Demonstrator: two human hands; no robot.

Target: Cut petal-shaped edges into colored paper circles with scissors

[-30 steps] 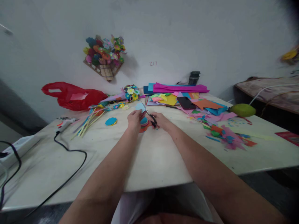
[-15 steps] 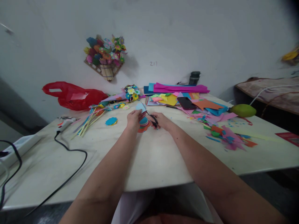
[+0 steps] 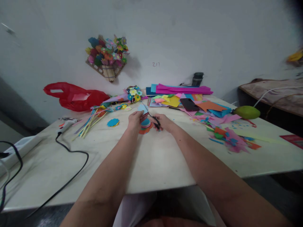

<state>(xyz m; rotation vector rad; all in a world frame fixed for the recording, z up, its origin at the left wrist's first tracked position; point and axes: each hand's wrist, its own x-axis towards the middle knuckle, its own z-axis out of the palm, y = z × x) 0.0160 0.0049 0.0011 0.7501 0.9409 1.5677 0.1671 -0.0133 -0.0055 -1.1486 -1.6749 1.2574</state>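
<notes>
Pinching the flat pale-blue paper piece [image 3: 141, 109], the left hand [image 3: 135, 120] should turn it slowly; the right hand [image 3: 164, 122], at its four o'clock, grips black-handled metal scissors [image 3: 155, 120].

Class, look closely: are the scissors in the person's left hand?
No, the right hand holds the scissors, while the left hand holds light blue paper.

Matt blue paper [image 3: 142, 109], metal-bladed scissors [image 3: 151, 116]
From here the red bag [image 3: 91, 100] looks crinkly plastic, the tabletop [image 3: 161, 160] smooth.
</notes>
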